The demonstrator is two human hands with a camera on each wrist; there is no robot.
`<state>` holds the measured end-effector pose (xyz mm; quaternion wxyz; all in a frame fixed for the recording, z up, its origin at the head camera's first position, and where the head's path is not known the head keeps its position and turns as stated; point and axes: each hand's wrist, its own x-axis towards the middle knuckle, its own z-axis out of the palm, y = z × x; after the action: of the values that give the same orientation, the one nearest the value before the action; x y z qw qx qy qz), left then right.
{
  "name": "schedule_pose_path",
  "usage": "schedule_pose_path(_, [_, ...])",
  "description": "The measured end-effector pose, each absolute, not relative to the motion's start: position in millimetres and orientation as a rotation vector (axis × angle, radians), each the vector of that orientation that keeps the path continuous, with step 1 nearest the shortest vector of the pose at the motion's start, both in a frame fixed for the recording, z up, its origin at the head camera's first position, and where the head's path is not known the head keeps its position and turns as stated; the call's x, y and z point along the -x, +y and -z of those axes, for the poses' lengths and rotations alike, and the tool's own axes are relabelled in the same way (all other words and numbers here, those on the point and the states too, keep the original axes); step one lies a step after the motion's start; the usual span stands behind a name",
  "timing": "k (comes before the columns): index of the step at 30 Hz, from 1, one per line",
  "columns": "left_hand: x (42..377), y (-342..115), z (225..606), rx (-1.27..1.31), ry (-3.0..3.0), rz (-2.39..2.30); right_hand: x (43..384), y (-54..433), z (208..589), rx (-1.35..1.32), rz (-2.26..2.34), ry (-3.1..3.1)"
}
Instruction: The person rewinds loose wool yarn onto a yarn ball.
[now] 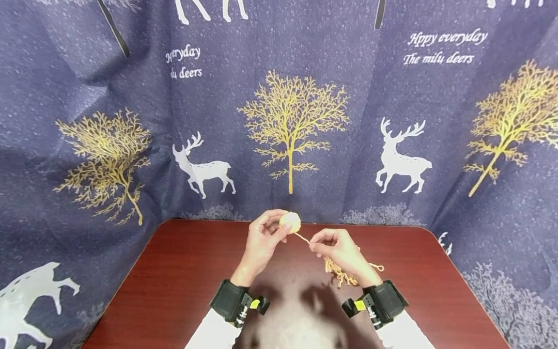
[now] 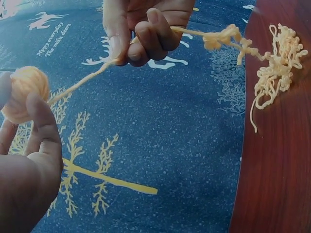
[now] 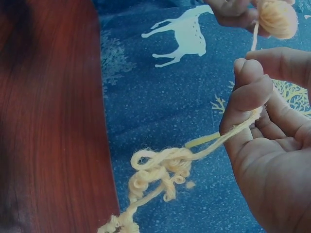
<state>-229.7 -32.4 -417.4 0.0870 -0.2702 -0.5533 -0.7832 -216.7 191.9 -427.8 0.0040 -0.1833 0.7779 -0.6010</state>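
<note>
On the blue cloth (image 1: 314, 53) before you, white script (image 1: 444, 48) at your right reads "Hppy everyday" above "The milu deers." At your left, a second copy (image 1: 185, 62), partly lost, ends "eryday" and "lu deers"; your left wrist view repeats the full wording.

A curtained-off nook is showing here: dark blue fabric (image 1: 364, 87) printed with white deer (image 1: 403, 164), yellow trees (image 1: 290, 155) and white lettering (image 1: 444, 48) is hanging in folds around a reddish-brown, wood-grained table (image 1: 174, 271), hiding whether a home or a workroom is lying beyond
</note>
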Motion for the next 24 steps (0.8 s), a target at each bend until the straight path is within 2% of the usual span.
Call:
schedule_pose_path(12, [227.4, -30.6, 416.9, 0.808, -1.6, 2.533, 218.0, 190.4, 427.3, 0.588, 1.878, 2.434])
schedule_pose_path(20, [229.1, -32.6, 414.3, 0.826, -1.631, 2.434, 215.8, 189.3, 428.0, 0.588, 1.808, 2.48])
schedule_pose_path(24, [230.5, -32.6, 416.7, 0.769, -1.674, 2.327, 212.4, 191.1, 427.9, 0.697, 1.725, 2.493])
